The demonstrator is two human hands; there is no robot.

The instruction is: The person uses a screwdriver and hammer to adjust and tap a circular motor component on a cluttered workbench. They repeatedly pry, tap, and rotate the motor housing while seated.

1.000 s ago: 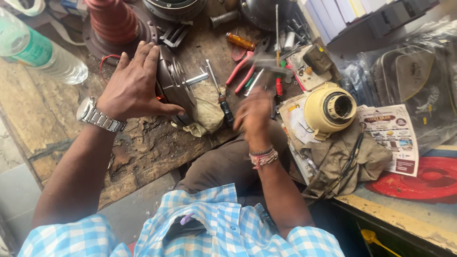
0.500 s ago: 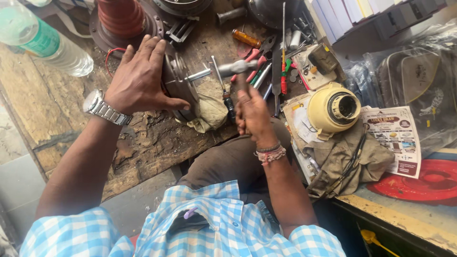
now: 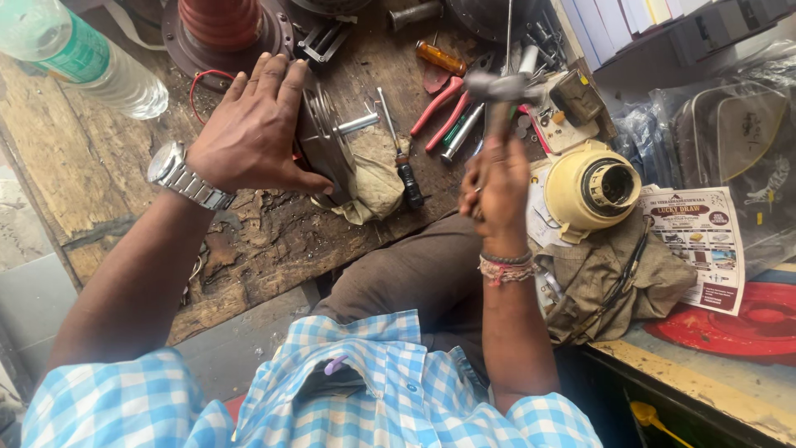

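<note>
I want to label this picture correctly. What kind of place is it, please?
Probably a small repair workshop. A worn wooden bench is littered with pliers and a screwdriver. The left hand steadies a round metal part, and the right hand holds a hammer.

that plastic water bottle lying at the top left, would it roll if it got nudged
Probably. The plastic water bottle lies on its side on the wooden workbench, so its round body could roll. It looks mostly empty, so likely light. Thin clear walls would probably flex when squeezed.
</note>
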